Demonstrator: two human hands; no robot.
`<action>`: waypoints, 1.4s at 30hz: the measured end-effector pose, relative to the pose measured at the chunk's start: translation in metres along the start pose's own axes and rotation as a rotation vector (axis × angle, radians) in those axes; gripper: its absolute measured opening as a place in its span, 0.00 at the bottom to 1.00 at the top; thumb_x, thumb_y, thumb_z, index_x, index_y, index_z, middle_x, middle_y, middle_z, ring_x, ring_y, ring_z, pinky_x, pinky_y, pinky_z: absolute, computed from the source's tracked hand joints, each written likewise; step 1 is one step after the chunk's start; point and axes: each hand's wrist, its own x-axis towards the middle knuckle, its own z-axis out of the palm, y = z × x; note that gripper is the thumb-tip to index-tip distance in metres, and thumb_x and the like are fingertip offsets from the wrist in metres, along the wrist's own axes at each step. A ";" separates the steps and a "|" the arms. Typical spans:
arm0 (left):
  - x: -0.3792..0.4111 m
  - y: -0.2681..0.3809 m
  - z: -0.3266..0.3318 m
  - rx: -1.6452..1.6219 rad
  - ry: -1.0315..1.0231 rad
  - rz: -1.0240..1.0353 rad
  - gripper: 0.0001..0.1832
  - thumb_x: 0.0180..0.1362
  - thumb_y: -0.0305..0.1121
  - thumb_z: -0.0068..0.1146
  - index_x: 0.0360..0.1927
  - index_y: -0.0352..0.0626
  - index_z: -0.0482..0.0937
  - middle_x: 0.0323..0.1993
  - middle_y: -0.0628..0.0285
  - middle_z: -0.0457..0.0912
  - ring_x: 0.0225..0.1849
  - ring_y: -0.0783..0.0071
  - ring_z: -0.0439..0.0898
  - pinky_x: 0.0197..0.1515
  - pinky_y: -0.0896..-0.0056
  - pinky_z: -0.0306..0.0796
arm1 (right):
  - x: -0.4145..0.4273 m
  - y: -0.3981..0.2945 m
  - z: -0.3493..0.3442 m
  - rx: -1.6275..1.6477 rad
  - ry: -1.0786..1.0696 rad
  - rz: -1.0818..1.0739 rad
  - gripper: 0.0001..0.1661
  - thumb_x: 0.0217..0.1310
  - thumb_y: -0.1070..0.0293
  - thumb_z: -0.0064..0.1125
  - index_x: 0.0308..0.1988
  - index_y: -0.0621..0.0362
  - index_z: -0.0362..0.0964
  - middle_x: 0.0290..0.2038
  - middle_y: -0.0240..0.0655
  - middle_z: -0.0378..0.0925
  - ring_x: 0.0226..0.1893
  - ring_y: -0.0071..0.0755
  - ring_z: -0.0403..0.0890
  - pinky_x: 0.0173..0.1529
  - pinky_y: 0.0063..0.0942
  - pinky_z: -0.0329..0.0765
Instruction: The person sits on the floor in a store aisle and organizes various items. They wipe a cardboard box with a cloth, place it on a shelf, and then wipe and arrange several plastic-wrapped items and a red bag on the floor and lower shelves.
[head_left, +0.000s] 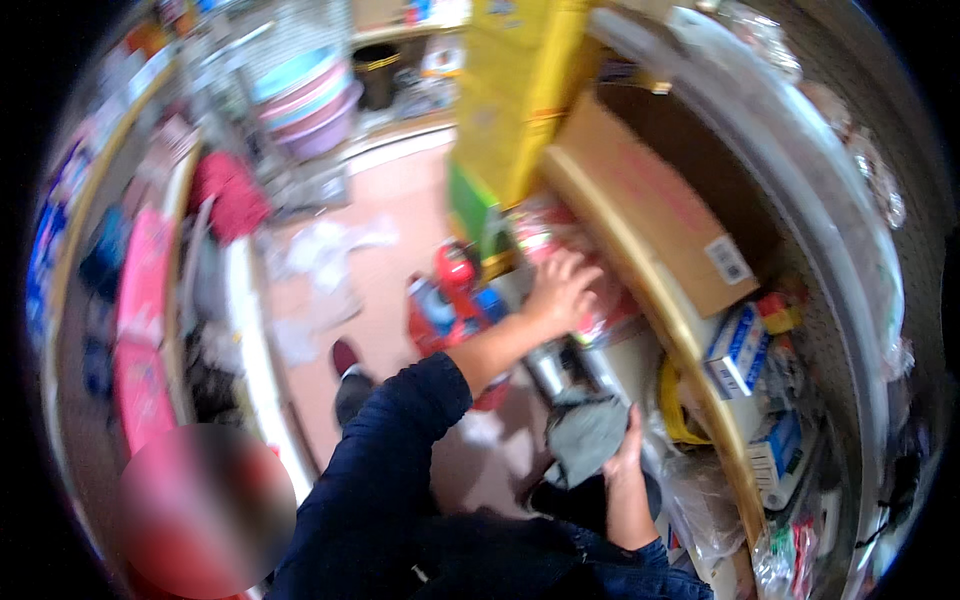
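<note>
My left hand (562, 292) reaches out with its fingers spread over a red and pink plastic-wrapped pack (619, 289) on the lower shelf. Whether it touches the pack is not clear. Nearer to me, my right hand (628, 450) grips a grey cloth (589, 436) at its right edge. Just beyond the cloth stand shiny metal containers (559, 371), partly covered by it. A red object with a round top (455, 266) and blue items sit on the floor side, left of my left forearm. Motion blurs much of the picture.
An open cardboard box (660, 202) stands on the wooden-edged shelf (697, 375) at right, with small blue and white boxes (739, 349) near it. Tall yellow cartons (506, 97) rise ahead. White plastic bags (319, 255) lie on the pink floor; stacked basins (307, 101) stand at the back left.
</note>
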 end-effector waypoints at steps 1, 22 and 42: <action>-0.032 0.010 -0.011 -0.166 0.024 -0.040 0.19 0.53 0.39 0.54 0.48 0.44 0.74 0.53 0.48 0.68 0.58 0.49 0.63 0.58 0.48 0.58 | -0.001 0.010 0.004 0.050 -0.102 0.016 0.31 0.65 0.45 0.36 0.54 0.59 0.65 0.51 0.41 0.72 0.52 0.47 0.72 0.59 0.43 0.66; -0.234 0.005 -0.128 -0.359 -0.510 -0.337 0.32 0.53 0.42 0.56 0.58 0.37 0.63 0.55 0.43 0.67 0.57 0.49 0.66 0.59 0.58 0.60 | -0.019 0.063 0.039 -0.340 -0.411 0.331 0.29 0.63 0.52 0.41 0.52 0.66 0.65 0.45 0.48 0.75 0.41 0.47 0.79 0.44 0.44 0.78; -0.172 -0.092 -0.133 -0.238 -0.358 -0.927 0.29 0.54 0.37 0.57 0.58 0.40 0.62 0.59 0.40 0.60 0.59 0.43 0.63 0.60 0.53 0.60 | 0.098 0.161 0.024 -0.486 -0.363 1.016 0.20 0.57 0.66 0.56 0.49 0.60 0.66 0.42 0.37 0.74 0.41 0.32 0.76 0.48 0.28 0.74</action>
